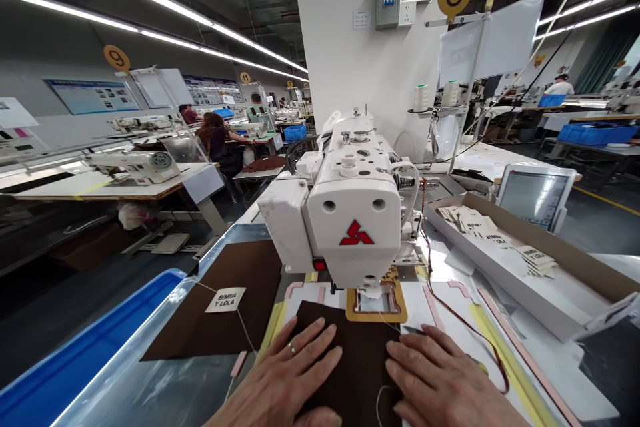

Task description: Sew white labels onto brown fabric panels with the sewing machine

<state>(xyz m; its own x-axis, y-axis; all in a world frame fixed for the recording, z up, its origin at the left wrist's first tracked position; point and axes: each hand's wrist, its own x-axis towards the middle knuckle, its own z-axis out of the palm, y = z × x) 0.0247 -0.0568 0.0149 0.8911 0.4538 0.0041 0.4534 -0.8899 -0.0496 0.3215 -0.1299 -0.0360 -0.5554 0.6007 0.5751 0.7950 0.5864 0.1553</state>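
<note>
A dark brown fabric piece (pixel 357 363) lies flat in front of the white sewing machine (pixel 353 213). My left hand (pixel 295 370) rests on its left side with the fingers spread, a ring on one finger. On the right edge of the same fabric lies my right hand (pixel 435 373), fingers stretched out flat. Just beyond the fabric, under the machine head, is a yellow-brown frame (pixel 353 310) with a rectangular opening. Another brown fabric piece (pixel 185 323), bearing a white label (pixel 225 299) with black lettering, lies to the left. Part of a dark pointed tool shows by my right fingertips.
At right stands a cardboard box (pixel 525 307) of white labels (pixel 493 238), with a tablet-like screen (pixel 535 195) behind it. A blue bin (pixel 100 353) is at lower left. A red-brown cord (pixel 467 317) hangs right of the machine. Seated people (pixel 217 140) are in the background.
</note>
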